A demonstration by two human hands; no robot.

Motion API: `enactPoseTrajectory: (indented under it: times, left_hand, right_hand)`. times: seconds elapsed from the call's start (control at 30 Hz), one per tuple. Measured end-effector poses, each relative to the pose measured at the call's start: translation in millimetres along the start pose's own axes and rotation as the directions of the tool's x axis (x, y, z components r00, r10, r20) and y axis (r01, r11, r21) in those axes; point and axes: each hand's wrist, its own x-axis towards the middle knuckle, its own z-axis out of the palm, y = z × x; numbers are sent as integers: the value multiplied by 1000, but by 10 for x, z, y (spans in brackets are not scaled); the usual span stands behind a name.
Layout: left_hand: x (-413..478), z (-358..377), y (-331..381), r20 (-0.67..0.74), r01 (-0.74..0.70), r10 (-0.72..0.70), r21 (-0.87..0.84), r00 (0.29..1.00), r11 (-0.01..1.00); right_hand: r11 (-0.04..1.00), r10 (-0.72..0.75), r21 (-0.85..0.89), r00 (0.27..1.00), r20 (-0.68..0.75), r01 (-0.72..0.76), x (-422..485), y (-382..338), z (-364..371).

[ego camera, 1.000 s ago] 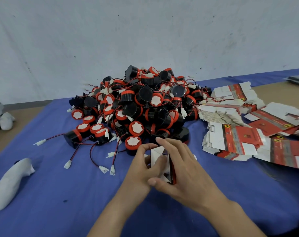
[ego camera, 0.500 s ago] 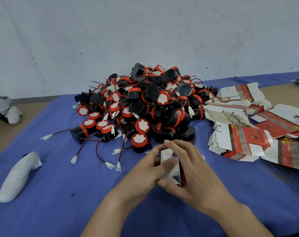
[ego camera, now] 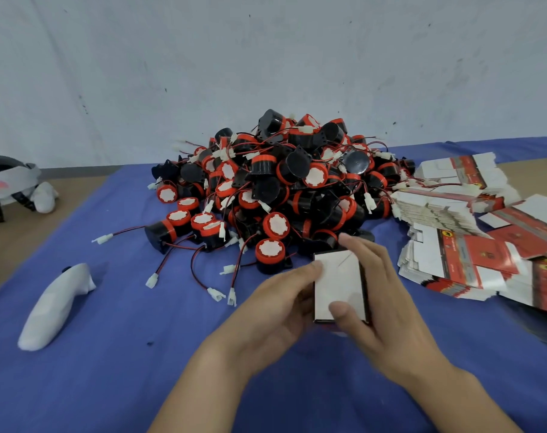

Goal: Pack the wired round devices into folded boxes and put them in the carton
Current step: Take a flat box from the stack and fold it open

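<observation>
Folded box (ego camera: 339,284), smooth white card w/ dark edges, long axis pointing away from person, sits just before the round black/red devices pile (ego camera: 281,189). Left hand (ego camera: 281,298) grips its L side; right hand (ego camera: 391,301) pinches both ends.

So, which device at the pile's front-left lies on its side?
The leftmost black device, its wire trailing left to a white plug; neighbours stand white-cap up.

I see left hand (ego camera: 275,307) gripping the left edge of 1 folded box (ego camera: 338,282), near centre. Right hand (ego camera: 388,307) pinches it, thumb on the white face. Pile of wired round devices (ego camera: 281,182) just beyond. Flat box stacks (ego camera: 459,260) right. White object (ego camera: 53,307) near left on blue cloth (ego camera: 109,370).
</observation>
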Motion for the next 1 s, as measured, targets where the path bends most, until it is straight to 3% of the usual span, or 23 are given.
enactPoseTrajectory:
  times: [0.1,0.33,0.43,0.57,0.93,1.0]
  left_hand:
    - [-7,-38,19,33,17,-15,-68,999,998]
    - [-34,-67,74,98,-90,103,-129,990,988]
    - [0,-29,51,18,-175,176,-48,984,983]
    - [54,19,-12,-53,-310,320,136,946,941]
    - [66,163,-81,-111,-318,340,177,934,931]
    - [23,132,-63,-128,-354,417,343,900,870]
  right_hand:
    - [995,33,97,999,-28,-30,-2,6,-14]
    - [998,31,53,997,76,-35,13,82,-16]
    - [969,98,217,990,98,-117,-6,119,50]
    - [838,230,486,968,98,-248,4,26,200]
    - [805,332,524,943,-10,-279,20,-98,327]
    - [802,323,527,946,12,-281,25,-51,319]
